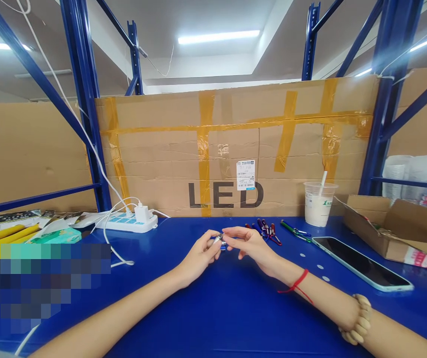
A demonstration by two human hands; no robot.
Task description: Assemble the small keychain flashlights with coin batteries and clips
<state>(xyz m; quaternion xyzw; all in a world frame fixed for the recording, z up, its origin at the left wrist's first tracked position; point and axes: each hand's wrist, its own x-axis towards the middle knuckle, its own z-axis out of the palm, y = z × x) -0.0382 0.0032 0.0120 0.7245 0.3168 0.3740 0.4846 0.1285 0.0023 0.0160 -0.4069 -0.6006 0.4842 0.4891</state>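
Both my hands meet over the middle of the blue table (pixel 213 308). My left hand (pixel 199 256) is closed around a small silver and blue cylinder (pixel 219 240), like a tiny flashlight. The fingertips of my right hand (pixel 249 242) pinch the same object's silver end. A red string and a bead bracelet sit on my right forearm. Just behind my hands lies a small heap of similar coloured pen-like pieces (pixel 267 229), with green ones (pixel 295 231) further right.
A phone (pixel 361 262) lies screen-up at the right, beside an open cardboard box (pixel 396 231). A plastic cup with a straw (pixel 320 203) stands at the back. A white power strip (pixel 131 221) with cables and yellow tubes (pixel 0 238) lie left. A taped cardboard sheet marked LED (pixel 236 149) walls off the back.
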